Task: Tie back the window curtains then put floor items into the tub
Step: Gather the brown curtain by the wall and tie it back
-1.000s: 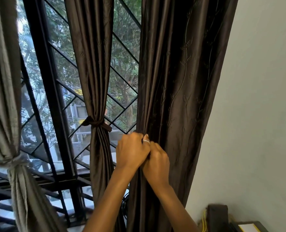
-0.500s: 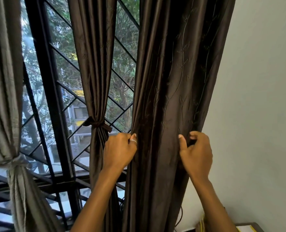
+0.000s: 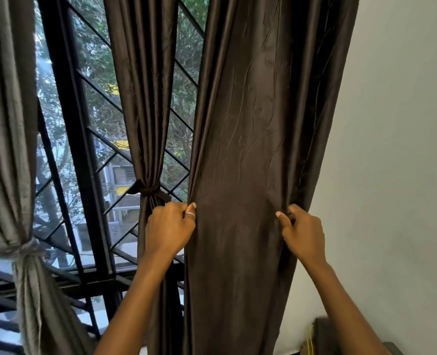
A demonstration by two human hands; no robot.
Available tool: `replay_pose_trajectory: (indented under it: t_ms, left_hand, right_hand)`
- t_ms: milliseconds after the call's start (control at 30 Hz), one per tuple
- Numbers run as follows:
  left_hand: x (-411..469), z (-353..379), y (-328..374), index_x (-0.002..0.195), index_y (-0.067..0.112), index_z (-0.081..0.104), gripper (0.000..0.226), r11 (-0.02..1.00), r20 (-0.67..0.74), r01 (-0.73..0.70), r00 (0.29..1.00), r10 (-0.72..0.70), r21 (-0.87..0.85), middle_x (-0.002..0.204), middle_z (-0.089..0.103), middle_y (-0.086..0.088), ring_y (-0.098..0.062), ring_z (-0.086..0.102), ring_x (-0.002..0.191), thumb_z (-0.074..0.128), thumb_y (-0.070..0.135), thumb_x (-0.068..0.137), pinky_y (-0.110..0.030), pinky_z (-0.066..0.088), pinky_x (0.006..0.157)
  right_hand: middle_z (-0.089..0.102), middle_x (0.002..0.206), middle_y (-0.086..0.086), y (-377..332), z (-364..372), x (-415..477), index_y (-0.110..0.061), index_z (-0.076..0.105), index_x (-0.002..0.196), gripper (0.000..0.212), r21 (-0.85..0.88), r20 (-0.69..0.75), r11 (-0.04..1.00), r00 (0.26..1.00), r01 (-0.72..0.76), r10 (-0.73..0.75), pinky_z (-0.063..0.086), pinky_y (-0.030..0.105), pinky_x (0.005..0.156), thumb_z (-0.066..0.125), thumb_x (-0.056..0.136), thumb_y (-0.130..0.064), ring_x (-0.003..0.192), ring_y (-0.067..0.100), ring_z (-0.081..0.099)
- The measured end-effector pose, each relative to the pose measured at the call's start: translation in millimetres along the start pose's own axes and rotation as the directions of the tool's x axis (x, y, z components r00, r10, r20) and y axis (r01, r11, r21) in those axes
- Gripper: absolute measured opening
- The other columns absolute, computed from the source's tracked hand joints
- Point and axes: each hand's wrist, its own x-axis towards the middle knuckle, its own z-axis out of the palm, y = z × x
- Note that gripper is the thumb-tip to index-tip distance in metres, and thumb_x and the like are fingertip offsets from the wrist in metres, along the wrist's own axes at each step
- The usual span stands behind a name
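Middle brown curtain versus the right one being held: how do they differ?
The middle curtain is cinched by a tie into a narrow bundle; the right curtain hangs untied and spread wide. No hand grips the middle curtain; the right curtain is pinched at its edges by the left hand and right hand. Both are glossy dark brown.

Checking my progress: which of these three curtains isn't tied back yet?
The wide brown curtain by the wall, held by left hand and right hand. The grey curtain and middle brown curtain are knotted.
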Motion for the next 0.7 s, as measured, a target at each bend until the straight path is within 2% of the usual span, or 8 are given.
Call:
replay_pose_trajectory:
  t_ms: [100,200,300,367,467,567,700]
  left_hand:
    - [-3,1,2,0.048,0.018,0.033,0.058,1.000,-0.008,0.016,1.000,-0.016,-0.011,0.040,0.035,0.004,-0.019,0.042,0.040,0.055,0.034,0.099,-0.030,0.029,0.045]
    - [-6,1,5,0.050,0.018,0.033,0.056,1.000,-0.003,0.009,1.000,-0.009,-0.005,0.042,0.037,0.003,-0.022,0.045,0.043,0.054,0.034,0.099,-0.033,0.032,0.047]
    - [-11,1,12,0.052,0.019,0.034,0.054,0.999,0.013,0.001,1.000,-0.001,0.034,0.045,0.040,0.002,-0.023,0.047,0.047,0.051,0.036,0.100,-0.035,0.032,0.048]
    - [-15,4,21,0.053,0.020,0.032,0.053,0.999,0.038,-0.017,0.999,0.015,0.041,0.047,0.039,0.002,-0.026,0.049,0.051,0.050,0.037,0.100,-0.035,0.029,0.048]
    - [-21,13,39,0.058,0.021,0.032,0.049,0.998,0.073,-0.052,0.996,0.050,0.032,0.054,0.042,0.000,-0.035,0.056,0.064,0.047,0.039,0.101,-0.037,0.031,0.052]
    - [-24,23,52,0.058,0.022,0.035,0.047,0.994,0.107,-0.107,0.988,0.109,-0.021,0.055,0.047,0.000,-0.030,0.054,0.062,0.046,0.038,0.101,-0.035,0.031,0.052]
    - [-24,27,49,0.059,0.023,0.041,0.046,0.986,0.135,-0.140,0.979,0.152,-0.095,0.051,0.045,0.004,-0.017,0.048,0.051,0.045,0.036,0.102,-0.032,0.027,0.051]
  right_hand:
    - [0.067,0.076,0.003,-4,7,-9,-0.013,0.064,0.093,0.025,0.034,-0.046,0.999,0.999,-0.010,0.012,0.059,0.033,0.068,0.060,0.097,-0.037,0.064,0.022,0.064]
    - [0.061,0.068,-0.001,-12,9,-22,-0.012,0.064,0.089,0.022,0.024,-0.102,0.999,0.994,0.047,-0.044,0.057,0.031,0.059,0.062,0.098,-0.032,0.055,0.017,0.058]
    - [0.054,0.061,-0.006,-26,12,-35,-0.016,0.059,0.081,0.021,0.045,-0.100,0.989,0.986,0.138,-0.133,0.051,0.031,0.049,0.063,0.098,-0.027,0.049,0.011,0.052]
    - [0.056,0.061,-0.003,-40,16,-45,-0.016,0.056,0.078,0.022,0.061,-0.091,0.981,0.980,0.182,-0.176,0.046,0.033,0.044,0.063,0.098,-0.024,0.049,0.015,0.054]
    - [0.058,0.064,0.003,-64,26,-58,-0.016,0.051,0.076,0.025,0.022,-0.113,0.969,0.963,0.248,-0.244,0.031,0.027,0.045,0.066,0.095,-0.021,0.052,0.026,0.058]
    - [0.063,0.072,0.006,-86,36,-65,-0.017,0.052,0.079,0.021,0.026,-0.089,0.962,0.959,0.273,-0.269,0.038,0.033,0.044,0.058,0.096,-0.026,0.059,0.031,0.062]
    - [0.066,0.076,0.004,-94,40,-69,-0.016,0.056,0.084,0.015,0.046,-0.076,0.958,0.957,0.283,-0.279,0.045,0.036,0.043,0.054,0.096,-0.025,0.058,0.027,0.064]
